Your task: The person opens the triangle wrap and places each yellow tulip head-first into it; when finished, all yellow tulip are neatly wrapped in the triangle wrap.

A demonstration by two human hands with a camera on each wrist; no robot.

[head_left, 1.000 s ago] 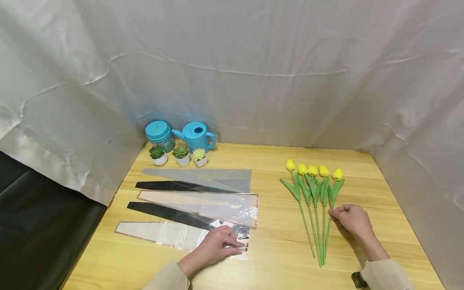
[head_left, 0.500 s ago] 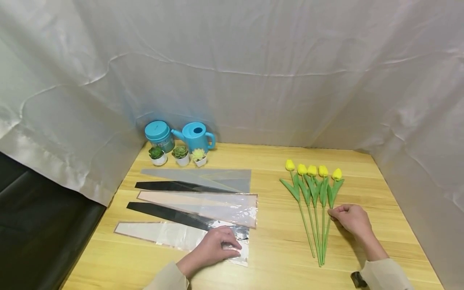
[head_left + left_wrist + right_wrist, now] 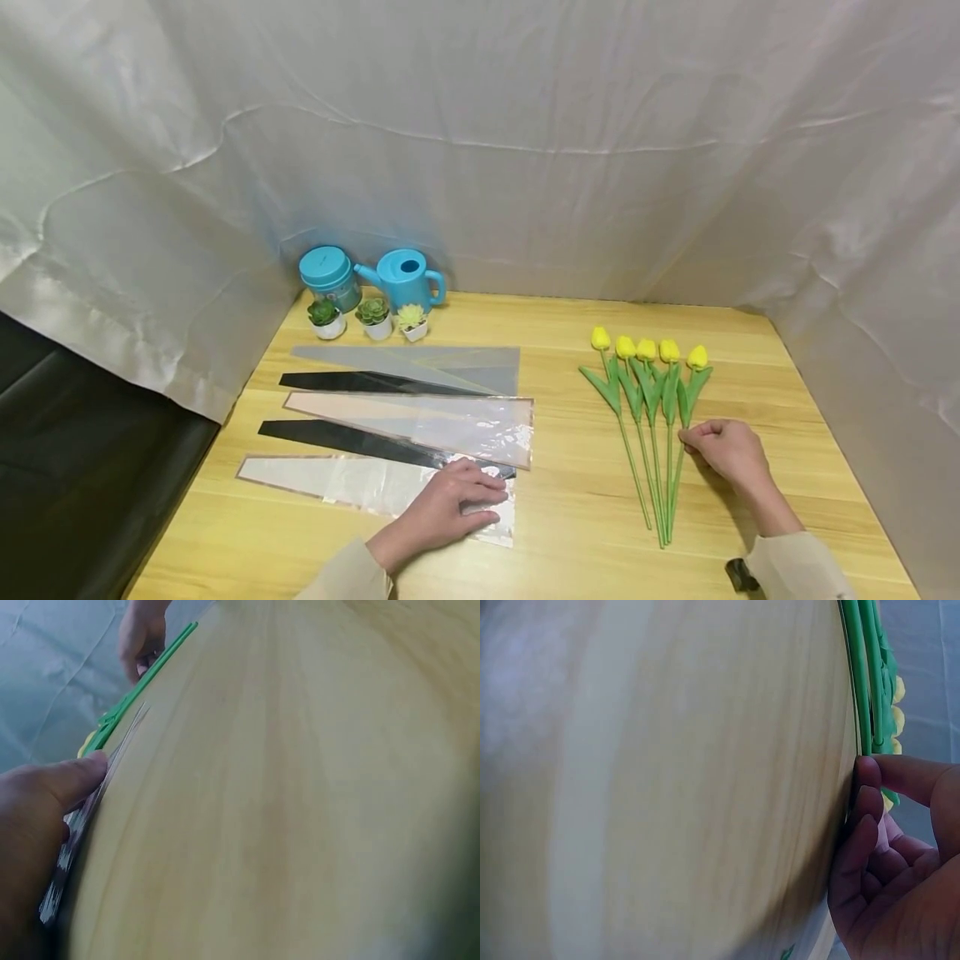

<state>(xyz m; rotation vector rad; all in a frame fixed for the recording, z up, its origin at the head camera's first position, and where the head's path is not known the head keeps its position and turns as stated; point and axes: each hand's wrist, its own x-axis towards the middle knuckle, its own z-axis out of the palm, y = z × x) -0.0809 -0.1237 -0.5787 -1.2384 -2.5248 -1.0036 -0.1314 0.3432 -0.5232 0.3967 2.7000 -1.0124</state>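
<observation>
Several flat, tapered plastic flower sleeves lie fanned out on the left of the table. My left hand (image 3: 444, 506) rests on the wide end of the nearest, whitish sleeve (image 3: 345, 482), fingers spread, fingertips at the edge of a black sleeve (image 3: 330, 433). In the left wrist view its thumb (image 3: 79, 778) lies along the sleeve edge. My right hand (image 3: 729, 454) pinches the stem of the rightmost yellow tulip (image 3: 697, 358), just below its leaves, between thumb and forefinger. The other tulips (image 3: 647, 350) lie beside it, stems converging toward me.
Behind the sleeves stand three small potted succulents (image 3: 373, 321), a blue watering can (image 3: 408, 279) and a blue lidded tin (image 3: 330, 275). Grey cloth (image 3: 525, 208) hangs around the back and sides. Bare wooden table (image 3: 577, 467) lies between the sleeves and the tulips.
My left fingers have spread from a closer, curled pose and now lie on the sleeves; the nearest sleeve's right end shows flatter. My right hand and the tulips have stayed in place.
</observation>
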